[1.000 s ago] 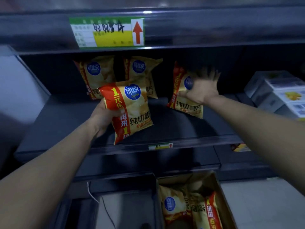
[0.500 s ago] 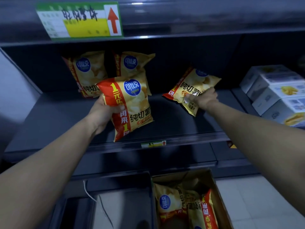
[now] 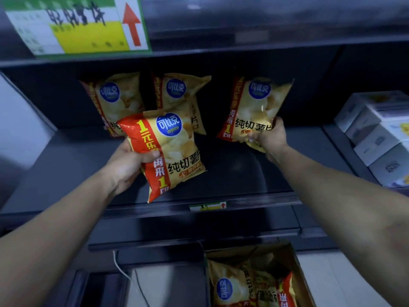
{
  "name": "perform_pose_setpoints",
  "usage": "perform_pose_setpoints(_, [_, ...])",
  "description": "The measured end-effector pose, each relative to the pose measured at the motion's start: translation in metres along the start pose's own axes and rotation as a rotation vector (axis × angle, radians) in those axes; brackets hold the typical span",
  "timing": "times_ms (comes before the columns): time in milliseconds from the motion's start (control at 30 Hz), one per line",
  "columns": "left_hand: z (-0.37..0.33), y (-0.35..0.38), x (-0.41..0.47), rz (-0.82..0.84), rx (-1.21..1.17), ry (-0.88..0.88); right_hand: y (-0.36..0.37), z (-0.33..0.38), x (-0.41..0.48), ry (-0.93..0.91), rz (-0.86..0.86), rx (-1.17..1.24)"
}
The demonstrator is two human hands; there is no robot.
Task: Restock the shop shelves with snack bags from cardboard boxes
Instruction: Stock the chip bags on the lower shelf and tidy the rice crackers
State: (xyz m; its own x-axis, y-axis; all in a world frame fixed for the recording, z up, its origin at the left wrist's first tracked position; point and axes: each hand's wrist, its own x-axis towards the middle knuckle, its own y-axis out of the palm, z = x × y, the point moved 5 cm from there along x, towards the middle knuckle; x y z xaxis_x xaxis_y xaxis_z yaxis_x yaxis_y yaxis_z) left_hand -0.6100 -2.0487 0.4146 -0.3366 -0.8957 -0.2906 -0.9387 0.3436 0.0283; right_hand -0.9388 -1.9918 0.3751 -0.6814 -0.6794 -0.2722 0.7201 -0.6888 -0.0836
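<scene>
My left hand grips a yellow and red chip bag by its left edge, just above the front of the dark shelf. My right hand pinches the lower right corner of a second chip bag, held upright near the back of the shelf. Two more chip bags lean against the back wall on the left. On the floor below, an open cardboard box holds several chip bags.
White boxes are stacked on the shelf at the right. A green and yellow price label hangs on the shelf above, and a small label on this shelf's front edge. A white cable runs below.
My right hand has turned its bag from tilted to upright and moved it back on the shelf. The left hand still holds its bag in about the same place.
</scene>
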Motion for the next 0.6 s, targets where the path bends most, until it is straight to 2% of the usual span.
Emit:
perform_pose_setpoints(167, [0.0, -0.022, 0.003, 0.062, 0.033, -0.004, 0.043, 0.02, 0.016, -0.167, 0.073, -0.105])
perform_pose_setpoints(367, [-0.004, -0.038, 0.0, 0.203, 0.096, 0.007, 0.068, 0.013, 0.035, -0.154, 0.015, -0.327])
perform_pose_setpoints(600, [0.01, -0.065, 0.015, 0.098, 0.083, -0.032, 0.059, 0.008, 0.035, -0.066, -0.058, -0.419])
